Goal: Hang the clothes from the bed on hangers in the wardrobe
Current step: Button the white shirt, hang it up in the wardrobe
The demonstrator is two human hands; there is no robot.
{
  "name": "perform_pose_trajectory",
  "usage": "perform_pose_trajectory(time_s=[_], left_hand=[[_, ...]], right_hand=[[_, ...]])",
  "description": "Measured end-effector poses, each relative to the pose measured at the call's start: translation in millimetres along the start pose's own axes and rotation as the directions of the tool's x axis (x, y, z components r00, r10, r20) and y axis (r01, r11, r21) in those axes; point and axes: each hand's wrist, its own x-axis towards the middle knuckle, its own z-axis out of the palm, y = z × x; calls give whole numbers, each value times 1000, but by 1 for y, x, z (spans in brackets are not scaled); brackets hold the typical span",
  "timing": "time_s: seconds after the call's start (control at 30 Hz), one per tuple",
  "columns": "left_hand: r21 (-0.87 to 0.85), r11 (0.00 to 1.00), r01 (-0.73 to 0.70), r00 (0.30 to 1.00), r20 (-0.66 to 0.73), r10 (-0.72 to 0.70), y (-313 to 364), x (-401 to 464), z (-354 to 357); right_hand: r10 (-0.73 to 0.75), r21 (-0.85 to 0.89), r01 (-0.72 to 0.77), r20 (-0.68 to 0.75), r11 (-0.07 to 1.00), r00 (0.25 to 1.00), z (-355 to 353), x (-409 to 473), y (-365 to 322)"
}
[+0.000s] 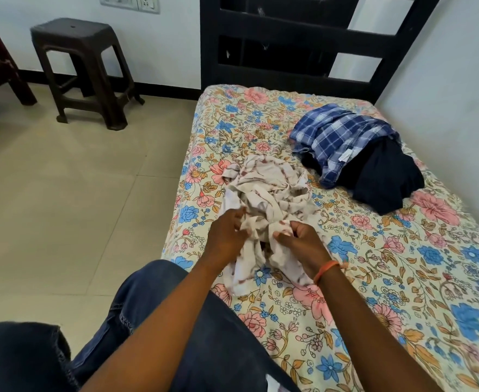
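Note:
A crumpled cream garment with brown print [266,190] lies on the bed [374,278] near its left edge. My left hand [225,234] pinches a fold of it at the near left. My right hand [300,240], with an orange band at the wrist, grips another fold beside it. Further back on the bed a blue checked shirt [342,134] lies over a dark navy garment [382,176]. No hanger and no wardrobe are in view.
The bed has a floral sheet and a black slatted headboard [289,38] against the wall. A dark plastic stool [82,69] stands on the tiled floor at the left. My knee in blue jeans [147,301] is at the bed's near edge.

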Motion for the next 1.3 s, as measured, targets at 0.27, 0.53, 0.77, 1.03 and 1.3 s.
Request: perform_pose_trajectory(time_s=[0.27,0.53,0.77,1.03,1.3], left_hand=[[-136,975,175,984,-15,-178,-44,-28,21],[-120,993,7,979,205,18,-41,-46,23],[140,990,-36,995,96,23,-42,-45,27],[333,936,-115,993,75,96,-48,-32,31],[65,991,121,990,-81,-116,-55,-25,29]], right_hand=[[236,309,-188,-125,932,964,-1,-32,57],[239,527,-189,-28,829,971,-25,-20,-5],[106,386,-52,-120,921,987,-27,20,-29],[-51,-57,32,-379,998,924,3,-26,60],[-14,-143,-69,-510,987,860,3,-20,62]])
